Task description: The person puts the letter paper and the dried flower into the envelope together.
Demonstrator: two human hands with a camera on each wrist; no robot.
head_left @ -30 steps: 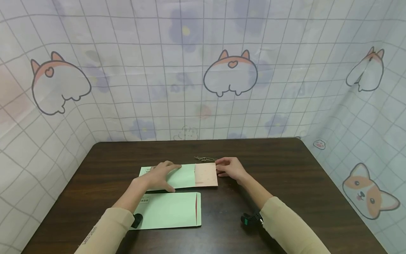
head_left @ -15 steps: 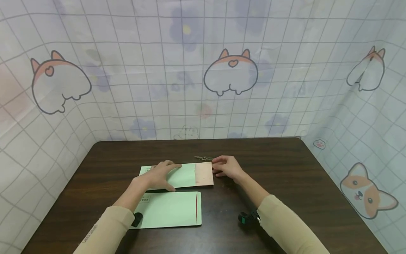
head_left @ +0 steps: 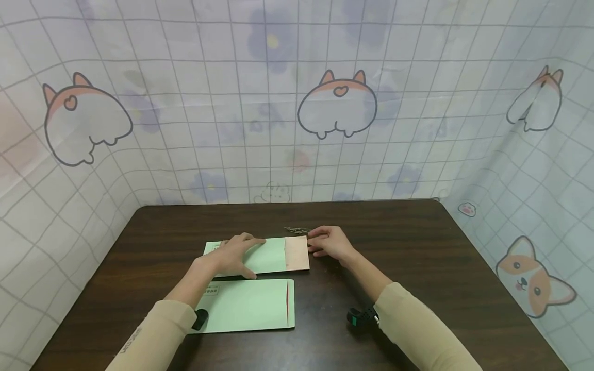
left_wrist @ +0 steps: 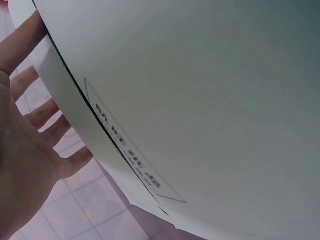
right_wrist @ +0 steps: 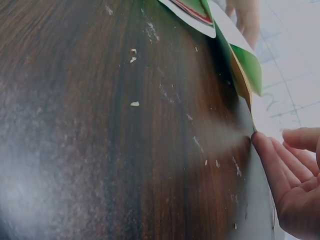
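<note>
In the head view, two light green envelopes lie one behind the other. My left hand [head_left: 232, 256] rests spread over the far envelope [head_left: 269, 256], thumb at its near edge. From that envelope's right end sticks out part of a pinkish-beige card [head_left: 297, 253]; the rest is hidden inside. My right hand [head_left: 331, 243] is at the card's outer edge. The right wrist view shows fairly straight fingers [right_wrist: 272, 165] touching that edge, with the thumb apart from it. The near envelope [head_left: 246, 305] has a red line by its right end; my left forearm passes over its left end.
Behind the far envelope lies a small dried sprig [head_left: 297, 230], partly hidden by my right fingers. Dark wood table [head_left: 441, 288] extends around everything, with pale crumbs on it in the right wrist view. A patterned curtain [head_left: 223, 103] hangs behind.
My right hand has moved a little left along with the card. Less of the card now sticks out of the far envelope. My left hand has stayed put.
</note>
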